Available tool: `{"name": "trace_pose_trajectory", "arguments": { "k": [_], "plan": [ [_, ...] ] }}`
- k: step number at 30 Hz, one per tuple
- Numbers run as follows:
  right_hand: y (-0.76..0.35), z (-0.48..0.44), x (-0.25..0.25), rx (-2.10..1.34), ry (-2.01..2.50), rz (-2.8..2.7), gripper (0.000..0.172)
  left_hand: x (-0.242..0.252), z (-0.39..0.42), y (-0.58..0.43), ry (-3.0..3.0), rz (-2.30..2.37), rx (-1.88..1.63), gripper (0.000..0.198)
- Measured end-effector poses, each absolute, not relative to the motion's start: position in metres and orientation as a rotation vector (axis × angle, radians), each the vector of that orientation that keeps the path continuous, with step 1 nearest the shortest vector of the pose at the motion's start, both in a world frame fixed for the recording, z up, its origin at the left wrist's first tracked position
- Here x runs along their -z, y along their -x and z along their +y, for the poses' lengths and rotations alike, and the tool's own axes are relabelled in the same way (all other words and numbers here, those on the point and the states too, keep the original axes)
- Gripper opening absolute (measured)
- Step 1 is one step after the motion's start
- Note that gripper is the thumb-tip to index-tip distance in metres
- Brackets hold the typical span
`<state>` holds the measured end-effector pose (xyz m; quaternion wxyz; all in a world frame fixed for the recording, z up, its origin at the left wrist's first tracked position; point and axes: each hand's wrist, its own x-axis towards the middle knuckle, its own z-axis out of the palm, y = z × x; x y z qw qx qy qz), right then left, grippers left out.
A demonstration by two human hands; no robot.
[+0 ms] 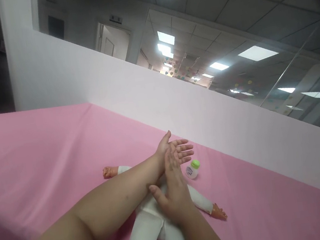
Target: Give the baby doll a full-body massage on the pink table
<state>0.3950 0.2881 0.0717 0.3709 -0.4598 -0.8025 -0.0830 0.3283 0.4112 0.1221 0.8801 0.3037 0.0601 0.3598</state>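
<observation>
A doll in white clothing lies on the pink cloth, its arms spread out; one small doll hand shows at the left and another at the right. Above the doll my left hand is stretched out palm up with fingers apart. My right hand lies flat across the left palm and wrist, fingers extended. Neither hand holds anything. Just beyond my fingertips a small white bottle with a green cap lies on the cloth. The doll's head is hidden behind my hands.
The pink cloth covers the whole work surface. A white partition wall runs along its far side and left end. Above it are glass panels, a doorway and ceiling lights.
</observation>
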Motion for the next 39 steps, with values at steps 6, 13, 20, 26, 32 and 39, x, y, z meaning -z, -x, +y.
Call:
{"name": "trace_pose_trajectory", "arguments": {
  "k": [6, 13, 20, 26, 32, 39],
  "plan": [
    [-0.422, 0.304, -0.072, 0.153, 1.363, -1.852, 0.077, -0.116, 0.395, -0.352, -0.695, 0.239, -0.678, 0.069],
    [-0.418, 0.316, -0.064, 0.113, 1.325, -1.972, 0.073, -0.121, 0.425, -0.322, -0.676, 0.299, -0.868, 0.064],
    [-0.407, 0.301, -0.071, 0.023, 1.17, -2.112, 0.085, -0.126, 0.435, -0.305, -0.644, 0.232, -0.958, 0.057],
    [-0.404, 0.303, -0.073, 0.149, 1.109, -2.074, 0.095, -0.131, 0.416, -0.313, -0.678, 0.213, -0.837, 0.058],
    [-0.411, 0.312, -0.069, 0.195, 1.205, -1.898, 0.085, -0.132, 0.4, -0.332, -0.728, 0.3, -0.829, 0.052],
    [-0.391, 0.318, -0.07, 0.148, 1.216, -1.8, 0.074, -0.149, 0.402, -0.307, -0.76, 0.382, -0.829, 0.049]
  ]
}}
